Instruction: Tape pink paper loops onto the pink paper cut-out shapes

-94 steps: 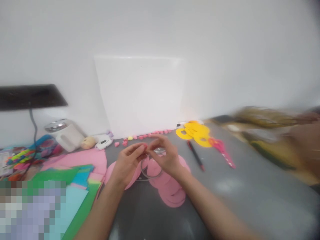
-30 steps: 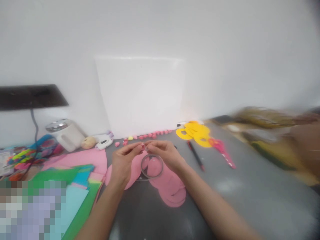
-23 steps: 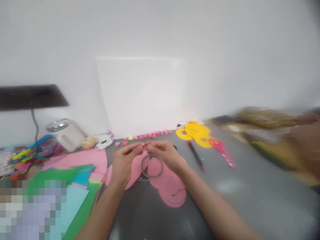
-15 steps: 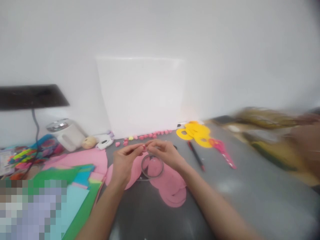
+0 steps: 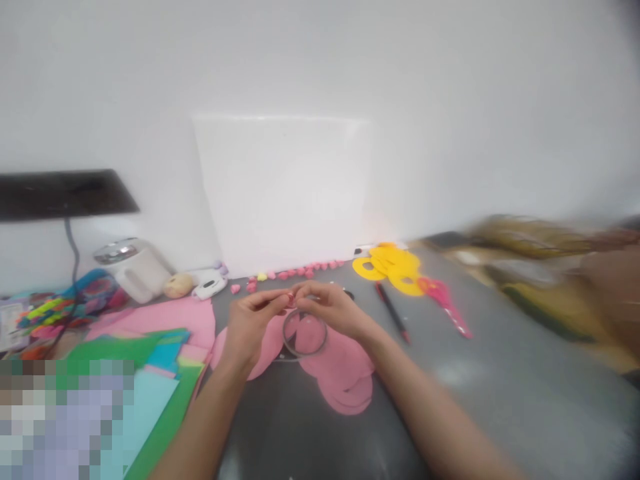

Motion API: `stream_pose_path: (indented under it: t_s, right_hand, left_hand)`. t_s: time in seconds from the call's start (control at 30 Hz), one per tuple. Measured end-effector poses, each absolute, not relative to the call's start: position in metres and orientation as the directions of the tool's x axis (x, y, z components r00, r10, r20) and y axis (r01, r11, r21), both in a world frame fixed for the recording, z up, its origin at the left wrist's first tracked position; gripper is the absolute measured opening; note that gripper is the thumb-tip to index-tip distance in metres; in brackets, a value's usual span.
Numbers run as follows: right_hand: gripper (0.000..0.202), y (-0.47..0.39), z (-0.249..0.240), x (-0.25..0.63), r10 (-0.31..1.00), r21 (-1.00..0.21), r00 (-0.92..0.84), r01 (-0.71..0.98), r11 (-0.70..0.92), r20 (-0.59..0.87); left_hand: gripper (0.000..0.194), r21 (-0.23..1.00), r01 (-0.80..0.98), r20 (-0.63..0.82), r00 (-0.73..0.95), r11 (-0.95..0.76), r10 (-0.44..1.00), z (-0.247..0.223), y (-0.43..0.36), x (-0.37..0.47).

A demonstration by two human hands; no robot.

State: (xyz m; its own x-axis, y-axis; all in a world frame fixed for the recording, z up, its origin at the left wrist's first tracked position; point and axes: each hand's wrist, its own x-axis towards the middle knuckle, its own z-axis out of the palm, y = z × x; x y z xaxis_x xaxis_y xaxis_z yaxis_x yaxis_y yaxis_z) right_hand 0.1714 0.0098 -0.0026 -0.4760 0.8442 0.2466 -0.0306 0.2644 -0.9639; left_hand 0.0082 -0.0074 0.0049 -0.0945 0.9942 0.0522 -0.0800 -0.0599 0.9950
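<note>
Fingertip to fingertip, my left hand (image 5: 253,320) and my right hand (image 5: 330,307) are both closed in a pinch on a small pink piece (image 5: 291,299). Fingers cover most of it, so its exact kind is hidden. Just below the hands stands a clear round container (image 5: 305,332) with a ring-like rim. Pink paper circles (image 5: 345,373) lie overlapping under and beside it. Beyond my fingers a row of small pink pieces (image 5: 309,271) runs along the wall, with a yellow one (image 5: 262,277) among them.
Yellow paper rings (image 5: 400,265), pink-handled scissors (image 5: 445,303) and a dark pen (image 5: 393,312) lie at the right. Coloured paper sheets (image 5: 165,400) are stacked at the left, near a white mug-like object (image 5: 140,273). A white sheet (image 5: 285,193) leans on the wall.
My hands shift very slightly, still pinching the small pink piece, which shows a little more between the fingertips. The things on the table stay where they were.
</note>
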Motion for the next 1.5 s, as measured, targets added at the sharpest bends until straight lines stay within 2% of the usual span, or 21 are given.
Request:
stream_pose_path:
  t_s: [0.5,0.7,1.0,1.13,1.3,1.5]
  right_hand:
    - [0.023,0.011,-0.007,0.172,0.866,-0.97,-0.473,0.08,0.229,0.165]
    - [0.023,0.011,-0.007,0.17,0.873,-0.953,-0.449,0.129,0.276,0.192]
    - [0.014,0.009,-0.016,0.162,0.902,-0.904,-0.289,0.19,0.383,0.321]
    - [0.019,0.01,-0.017,0.163,0.938,-0.957,-0.235,0.082,0.28,0.254]
    - [0.03,0.011,-0.013,0.166,0.934,-0.997,-0.351,-0.041,0.06,0.071]
    - [0.026,0.009,-0.006,0.166,0.937,-0.982,-0.335,-0.186,0.032,0.094]
  left_hand:
    - [0.016,0.995,-0.093,0.024,-0.075,-0.031,0.997,0.007,-0.008,0.01]
    - [0.016,0.996,-0.082,0.026,-0.083,-0.033,0.996,0.006,-0.009,0.01]
    - [0.015,0.997,-0.042,0.056,-0.089,-0.06,0.994,0.003,-0.01,0.012]
    - [0.013,0.996,0.006,0.094,-0.103,-0.094,0.99,0.002,-0.012,0.015]
    - [0.014,0.991,0.018,0.135,-0.099,-0.134,0.986,0.004,-0.012,0.014]
    - [0.015,0.983,-0.159,0.07,-0.109,-0.086,0.992,0.0,-0.007,0.014]
